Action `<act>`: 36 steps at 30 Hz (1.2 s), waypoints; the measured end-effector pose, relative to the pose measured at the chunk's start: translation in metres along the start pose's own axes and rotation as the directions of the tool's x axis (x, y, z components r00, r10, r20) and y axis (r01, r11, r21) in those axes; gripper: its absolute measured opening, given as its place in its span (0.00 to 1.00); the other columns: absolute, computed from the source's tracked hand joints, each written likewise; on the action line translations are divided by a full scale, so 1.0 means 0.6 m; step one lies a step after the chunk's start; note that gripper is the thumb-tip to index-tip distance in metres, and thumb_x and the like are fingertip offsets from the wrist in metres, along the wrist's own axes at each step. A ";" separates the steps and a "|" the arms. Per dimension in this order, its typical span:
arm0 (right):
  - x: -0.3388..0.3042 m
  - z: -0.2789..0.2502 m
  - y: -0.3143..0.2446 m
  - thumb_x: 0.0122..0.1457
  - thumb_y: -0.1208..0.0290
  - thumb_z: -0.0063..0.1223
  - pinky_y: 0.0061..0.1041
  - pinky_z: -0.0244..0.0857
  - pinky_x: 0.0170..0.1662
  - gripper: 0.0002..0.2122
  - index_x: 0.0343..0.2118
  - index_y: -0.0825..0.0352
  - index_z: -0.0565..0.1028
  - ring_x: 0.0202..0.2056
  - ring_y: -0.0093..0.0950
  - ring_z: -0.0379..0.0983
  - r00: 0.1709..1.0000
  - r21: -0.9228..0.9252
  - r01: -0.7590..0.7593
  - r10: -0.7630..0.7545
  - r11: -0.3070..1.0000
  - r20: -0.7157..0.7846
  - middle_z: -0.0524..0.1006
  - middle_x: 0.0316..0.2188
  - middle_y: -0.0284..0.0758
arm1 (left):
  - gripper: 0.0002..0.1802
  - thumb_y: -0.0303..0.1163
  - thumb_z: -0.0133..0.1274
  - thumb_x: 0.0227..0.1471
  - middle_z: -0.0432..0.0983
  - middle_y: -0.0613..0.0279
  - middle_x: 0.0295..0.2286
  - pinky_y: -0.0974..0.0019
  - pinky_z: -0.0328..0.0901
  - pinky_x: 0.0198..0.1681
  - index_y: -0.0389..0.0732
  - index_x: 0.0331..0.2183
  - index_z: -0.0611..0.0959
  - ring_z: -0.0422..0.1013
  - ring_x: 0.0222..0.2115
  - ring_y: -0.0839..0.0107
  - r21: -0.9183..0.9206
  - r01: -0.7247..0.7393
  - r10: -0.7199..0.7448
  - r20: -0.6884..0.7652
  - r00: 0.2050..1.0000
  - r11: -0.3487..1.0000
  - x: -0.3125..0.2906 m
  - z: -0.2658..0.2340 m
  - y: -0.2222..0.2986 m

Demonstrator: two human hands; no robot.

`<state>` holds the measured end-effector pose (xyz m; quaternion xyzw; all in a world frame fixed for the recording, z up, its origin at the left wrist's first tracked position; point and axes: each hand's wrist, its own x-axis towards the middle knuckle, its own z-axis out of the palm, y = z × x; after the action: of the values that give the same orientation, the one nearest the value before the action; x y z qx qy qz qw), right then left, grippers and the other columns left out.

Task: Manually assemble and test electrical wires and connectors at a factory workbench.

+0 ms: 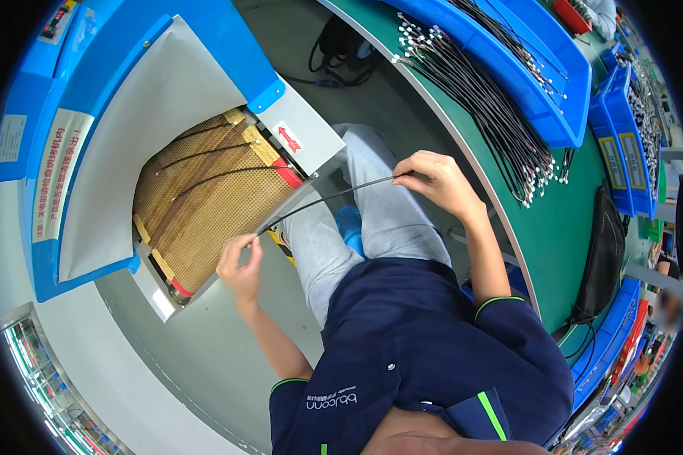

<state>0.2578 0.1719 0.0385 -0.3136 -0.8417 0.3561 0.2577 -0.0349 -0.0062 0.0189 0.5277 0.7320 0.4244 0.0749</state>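
Observation:
A thin black cable [328, 199] stretches between my hands above my lap. My left hand [240, 265] pinches its near-left end, close to the front edge of a mesh conveyor belt [205, 220]. The other end is pinched in my right hand [438, 180], beside the green table's edge. On the brown belt lie several similar black cables [220, 180], running roughly across it from left to right. My fingers cover both ends of the held cable.
The belt comes out of a blue-framed machine [91, 98] with a pale curtain [152, 129]. On the green table [463, 136] lies a large bundle of black cables [478, 98] with white connectors. Blue bins [577, 83] and a black bag [601, 258] are at the right.

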 end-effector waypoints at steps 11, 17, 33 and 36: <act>-0.005 0.002 0.002 0.43 0.80 0.60 0.23 0.68 0.30 0.08 0.30 0.68 0.77 0.28 0.27 0.73 0.957 -0.037 0.233 -0.236 0.972 -0.168 0.75 0.26 0.33 | 0.06 0.17 0.56 0.39 0.74 0.61 0.22 0.72 0.66 0.30 0.34 0.25 0.79 0.71 0.23 0.73 -0.006 0.090 -0.090 0.033 0.995 0.996 -0.014 -0.017 -0.021; -0.004 0.001 -0.005 0.43 0.82 0.59 0.22 0.67 0.29 0.07 0.27 0.68 0.76 0.27 0.26 0.73 0.966 -0.044 0.205 -0.209 0.978 -0.150 0.75 0.25 0.33 | 0.05 0.17 0.56 0.39 0.75 0.61 0.22 0.73 0.66 0.31 0.34 0.25 0.79 0.71 0.24 0.73 -0.036 0.128 -0.128 0.007 0.992 0.991 -0.018 -0.027 -0.022; 0.000 0.010 -0.014 0.43 0.79 0.60 0.22 0.64 0.27 0.05 0.24 0.66 0.75 0.24 0.26 0.70 0.984 -0.031 0.168 -0.169 0.985 -0.052 0.74 0.22 0.31 | 0.05 0.17 0.56 0.38 0.75 0.60 0.22 0.72 0.65 0.30 0.34 0.24 0.79 0.71 0.24 0.72 0.010 0.073 -0.073 0.016 0.997 0.997 -0.028 -0.048 -0.033; 0.000 0.012 -0.017 0.43 0.80 0.59 0.22 0.64 0.28 0.05 0.24 0.67 0.75 0.25 0.26 0.70 0.986 -0.013 0.157 -0.158 0.988 -0.061 0.74 0.22 0.31 | 0.06 0.17 0.56 0.38 0.75 0.60 0.22 0.72 0.66 0.30 0.34 0.25 0.79 0.71 0.24 0.72 0.003 0.104 -0.104 -0.009 0.995 0.995 -0.030 -0.050 -0.041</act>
<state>0.2495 0.1631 0.0417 -0.2580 -0.8568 0.3216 0.3096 -0.0613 -0.0393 0.0144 0.4870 0.7596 0.4209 0.0928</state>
